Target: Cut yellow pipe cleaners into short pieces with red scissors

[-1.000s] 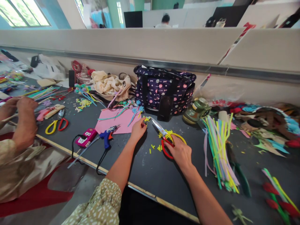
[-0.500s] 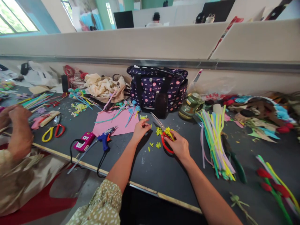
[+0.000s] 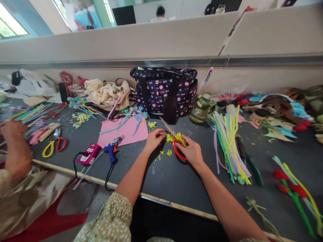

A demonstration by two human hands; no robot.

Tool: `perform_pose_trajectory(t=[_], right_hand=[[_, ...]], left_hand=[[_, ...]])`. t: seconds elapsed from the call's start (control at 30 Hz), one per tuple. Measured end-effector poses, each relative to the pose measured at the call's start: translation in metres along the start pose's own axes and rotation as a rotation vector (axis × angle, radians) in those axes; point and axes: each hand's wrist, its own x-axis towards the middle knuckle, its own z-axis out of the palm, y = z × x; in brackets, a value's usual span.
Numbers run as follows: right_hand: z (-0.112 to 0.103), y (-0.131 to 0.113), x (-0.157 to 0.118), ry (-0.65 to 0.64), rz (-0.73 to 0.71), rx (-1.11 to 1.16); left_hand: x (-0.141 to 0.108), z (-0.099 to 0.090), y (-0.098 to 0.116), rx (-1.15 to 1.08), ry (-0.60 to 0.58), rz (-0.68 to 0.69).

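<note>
My right hand (image 3: 191,150) is closed round a pair of scissors (image 3: 167,125) with red and yellow handles. The blades point away from me to the upper left and look slightly parted. My left hand (image 3: 154,139) is curled beside the scissors, thumb and forefinger drawn together; anything between the fingertips is too small to make out. Just past those fingertips lies a small heap of cut yellow pieces (image 3: 169,137), partly under the scissors. A few loose yellow bits (image 3: 169,153) lie nearer to me on the dark table (image 3: 161,181).
A pink sheet (image 3: 136,131), a blue glue gun (image 3: 111,150) and a magenta box (image 3: 89,154) lie left. A patterned bag (image 3: 157,89) with a phone (image 3: 170,110) and a jar (image 3: 202,108) stand behind. Pipe cleaners (image 3: 229,148) lie right. Another person's hand (image 3: 13,134) is far left.
My left hand has moved in towards the yellow heap and the scissors, its fingers more curled. My right hand keeps its hold on the scissors. The whole view has shifted slightly.
</note>
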Motion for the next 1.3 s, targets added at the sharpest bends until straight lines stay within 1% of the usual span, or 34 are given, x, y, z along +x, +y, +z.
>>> perform_pose_trajectory(t=[0.07,0.13,0.23,0.3,0.4,0.53,0.63,0.73,0.83,0.93,0.97,1.0,1.03,1.07,1.1,1.2,1.23,1.3], right_hand=[[0.001,0.0,-0.001,0.005,-0.022,-0.029],[0.002,0.001,-0.002,0.028,-0.066,-0.081],[0.006,0.002,-0.005,0.075,-0.172,-0.161],[0.008,0.002,-0.007,0.089,-0.244,-0.21],[0.007,-0.001,-0.01,0.049,-0.356,-0.301],[0.002,-0.012,-0.014,-0.02,-0.459,-0.439],[0.0,-0.018,-0.016,0.002,-0.498,-0.507],[-0.002,-0.018,-0.016,0.05,-0.543,-0.502],[-0.005,-0.018,-0.017,0.107,-0.617,-0.418],[-0.012,-0.024,-0.019,0.206,-0.698,-0.304],[-0.015,-0.026,-0.02,0.258,-0.719,-0.278],[-0.017,-0.029,-0.02,0.301,-0.706,-0.271],[-0.018,-0.031,-0.021,0.351,-0.645,-0.253],[-0.019,-0.033,-0.02,0.366,-0.561,-0.202],[-0.019,-0.034,-0.02,0.325,-0.471,-0.108],[-0.014,-0.034,-0.018,0.076,-0.155,0.259],[-0.012,-0.034,-0.018,0.026,-0.057,0.363],[-0.008,-0.034,-0.017,0.005,0.077,0.515]], left_hand=[[0.0,-0.002,0.002,-0.02,0.057,-0.011],[-0.001,-0.003,0.005,-0.066,0.087,-0.029],[-0.003,-0.002,0.007,-0.158,0.091,-0.043],[-0.003,0.0,0.006,-0.215,0.067,-0.048],[-0.002,0.003,0.005,-0.3,0.046,-0.076],[-0.001,0.004,0.005,-0.442,0.148,-0.143],[-0.001,0.004,0.005,-0.507,0.18,-0.149],[-0.001,0.002,0.007,-0.56,0.197,-0.145],[-0.002,0.0,0.011,-0.59,0.205,-0.137],[-0.003,-0.002,0.015,-0.626,0.2,-0.136],[-0.004,-0.003,0.016,-0.64,0.197,-0.138],[-0.004,-0.004,0.017,-0.652,0.195,-0.139],[-0.004,-0.005,0.017,-0.662,0.191,-0.14],[-0.003,-0.006,0.017,-0.669,0.186,-0.142],[-0.003,-0.007,0.018,-0.672,0.179,-0.148],[-0.004,-0.008,0.019,-0.651,0.165,-0.172],[-0.005,-0.007,0.02,-0.628,0.154,-0.166],[-0.009,-0.002,0.023,-0.553,0.11,-0.129]])
